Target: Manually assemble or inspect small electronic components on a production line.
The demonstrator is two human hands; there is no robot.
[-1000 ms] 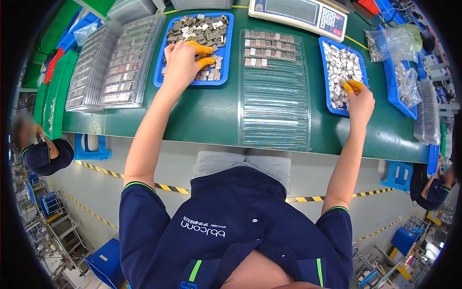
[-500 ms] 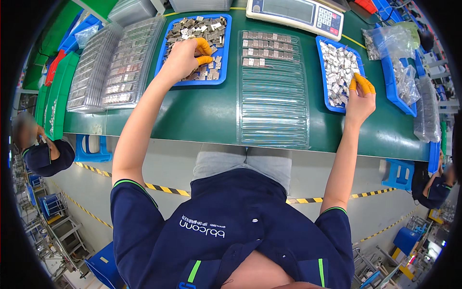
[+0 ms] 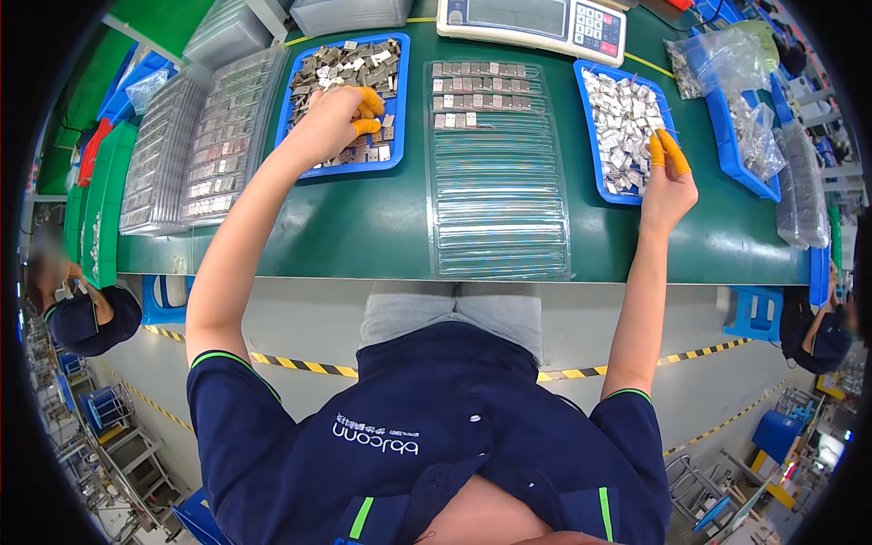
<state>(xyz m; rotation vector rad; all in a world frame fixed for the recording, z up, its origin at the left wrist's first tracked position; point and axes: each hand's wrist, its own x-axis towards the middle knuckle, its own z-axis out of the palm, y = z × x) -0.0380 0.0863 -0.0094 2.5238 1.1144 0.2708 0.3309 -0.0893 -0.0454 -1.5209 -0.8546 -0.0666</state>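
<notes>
My left hand (image 3: 334, 118), with yellow finger covers, reaches into a blue tray (image 3: 396, 150) of small flat metal pieces (image 3: 345, 65). Its thumb and fingers are drawn close together low among the pieces; what lies between them is hidden. My right hand (image 3: 669, 191), also in yellow finger covers, is at the near right edge of a second blue tray (image 3: 595, 173) holding small white parts (image 3: 627, 118). Its fingertips are pinched, on something too small to make out. Between the hands lies a clear ribbed plastic tray (image 3: 498, 209), its far rows partly filled with metal pieces (image 3: 477, 85).
Stacked clear trays (image 3: 227, 136) of pieces stand at the left, beside a green bin (image 3: 107, 200). A weighing scale (image 3: 536, 25) sits at the back. Another blue bin (image 3: 740, 168) with plastic bags is at the far right. Other people sit beyond both sides of the table.
The whole view has shifted a little, with the table contents moving left. My left thumb and fingers have drawn closer together; my right hand has stayed by the white parts.
</notes>
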